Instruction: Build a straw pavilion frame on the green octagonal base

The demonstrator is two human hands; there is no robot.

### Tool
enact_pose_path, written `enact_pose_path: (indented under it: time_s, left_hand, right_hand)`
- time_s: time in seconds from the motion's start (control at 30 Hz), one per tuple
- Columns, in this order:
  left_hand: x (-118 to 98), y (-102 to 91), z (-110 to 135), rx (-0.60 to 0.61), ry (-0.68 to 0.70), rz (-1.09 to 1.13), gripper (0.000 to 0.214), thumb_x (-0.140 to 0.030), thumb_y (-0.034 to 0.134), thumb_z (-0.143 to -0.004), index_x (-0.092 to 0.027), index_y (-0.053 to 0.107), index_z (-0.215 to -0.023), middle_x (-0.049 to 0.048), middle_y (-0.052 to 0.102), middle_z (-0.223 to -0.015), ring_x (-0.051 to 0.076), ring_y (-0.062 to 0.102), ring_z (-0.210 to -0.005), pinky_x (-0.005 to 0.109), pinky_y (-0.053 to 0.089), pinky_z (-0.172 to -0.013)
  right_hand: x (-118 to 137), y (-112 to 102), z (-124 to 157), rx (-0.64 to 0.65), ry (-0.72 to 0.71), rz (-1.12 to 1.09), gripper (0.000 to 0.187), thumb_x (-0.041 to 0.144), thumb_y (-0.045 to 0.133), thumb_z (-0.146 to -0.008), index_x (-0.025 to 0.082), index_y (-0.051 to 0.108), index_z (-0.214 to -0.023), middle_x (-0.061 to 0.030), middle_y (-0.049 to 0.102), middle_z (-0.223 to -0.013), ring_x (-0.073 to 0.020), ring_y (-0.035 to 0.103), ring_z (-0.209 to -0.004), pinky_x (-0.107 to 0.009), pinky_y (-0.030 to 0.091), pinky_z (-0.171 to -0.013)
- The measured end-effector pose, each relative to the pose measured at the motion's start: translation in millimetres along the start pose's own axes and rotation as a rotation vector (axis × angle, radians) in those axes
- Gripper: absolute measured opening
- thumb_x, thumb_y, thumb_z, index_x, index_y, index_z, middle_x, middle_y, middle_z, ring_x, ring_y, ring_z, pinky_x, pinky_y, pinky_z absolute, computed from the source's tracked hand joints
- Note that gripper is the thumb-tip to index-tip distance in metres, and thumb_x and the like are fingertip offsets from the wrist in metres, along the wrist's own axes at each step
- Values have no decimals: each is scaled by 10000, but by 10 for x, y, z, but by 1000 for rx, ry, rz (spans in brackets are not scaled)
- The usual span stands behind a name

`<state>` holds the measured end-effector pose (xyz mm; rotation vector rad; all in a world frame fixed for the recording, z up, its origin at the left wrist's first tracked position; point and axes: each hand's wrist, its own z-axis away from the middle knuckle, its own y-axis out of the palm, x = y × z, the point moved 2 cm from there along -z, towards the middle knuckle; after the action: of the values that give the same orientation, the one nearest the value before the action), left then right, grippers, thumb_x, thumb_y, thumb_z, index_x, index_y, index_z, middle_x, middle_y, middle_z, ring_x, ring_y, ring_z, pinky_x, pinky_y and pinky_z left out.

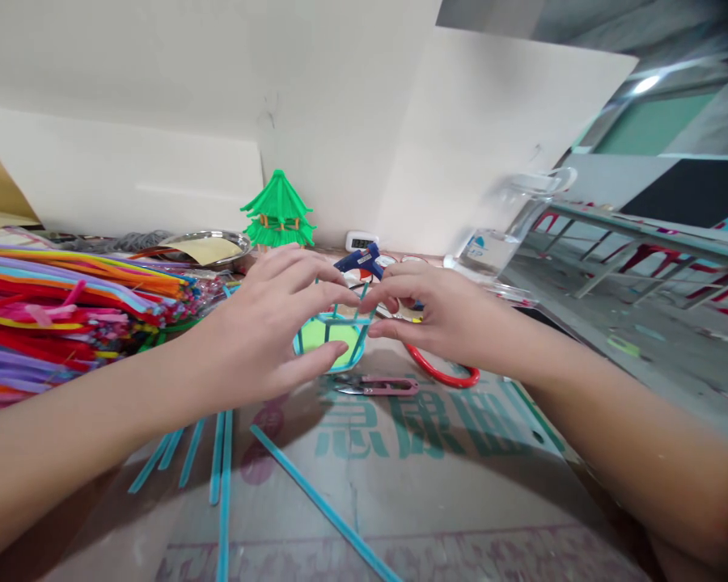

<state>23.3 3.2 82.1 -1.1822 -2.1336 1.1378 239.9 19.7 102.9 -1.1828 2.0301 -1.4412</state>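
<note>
A small frame of light blue pipe cleaners with a green base (335,333) sits in the middle of the table. My left hand (267,323) curls round its left side, thumb under the base and fingers on its top. My right hand (433,315) pinches the frame's upper right edge between thumb and fingers. Small pink snips (379,385) lie just in front of the frame. A blue glue gun (359,260) rests behind my fingers.
Several loose blue pipe cleaners (222,465) lie near me on printed cardboard (430,453). A big pile of coloured pipe cleaners (54,311) fills the left. A green model tower (279,212), a metal tray (209,246), a red loop (442,373) and a clear jug (506,226) stand behind.
</note>
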Motion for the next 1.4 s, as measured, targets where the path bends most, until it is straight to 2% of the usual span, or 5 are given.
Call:
enact_pose_path:
  time_s: [0.3, 0.43, 0.7, 1.23, 1.4]
  left_hand:
    - [251, 17, -10, 67, -71, 101, 170, -350, 660, -875, -216, 708, -967, 54, 650, -1175, 270, 558, -1215, 438, 415, -1049]
    - [295, 62, -11, 64, -52, 145, 177, -329, 670, -869, -199, 724, -976, 60, 670, -1144, 253, 582, -1169, 400, 433, -1030]
    - [263, 68, -25, 85, -57, 194, 159, -306, 676, -878, -196, 736, -975, 69, 682, -1146, 246, 591, -1150, 396, 434, -1038]
    - [277, 79, -30, 98, -64, 190, 147, -332, 664, -887, -199, 718, -923, 59, 675, -1097, 226, 602, -1100, 393, 457, -1014]
    - [279, 99, -21, 86, -58, 196, 155, -335, 667, -887, -195, 718, -930, 59, 673, -1098, 228, 605, -1103, 386, 456, -1012]
  right_hand:
    - [121, 115, -10, -169, -111, -15, 128, 289, 655, -943, 182, 703, -993, -74, 702, -984, -230, 624, -995, -375, 469, -883]
    - [124, 225, -6, -179, -230, 13, 100, 198, 635, -943, 176, 675, -1032, -79, 719, -1008, -228, 629, -972, -375, 480, -852]
    - [134, 282, 11, -301, -268, 61, 121, 125, 577, -958, 171, 689, -961, -79, 742, -930, -191, 636, -861, -349, 503, -792]
    - [212, 278, 49, -296, -380, 197, 164, 132, 511, -990, 165, 672, -1000, -75, 708, -871, -184, 580, -810, -354, 490, -771]
    - [200, 265, 42, -265, -320, 199, 155, 165, 528, -986, 189, 677, -1020, -70, 716, -917, -204, 596, -877, -368, 491, -808]
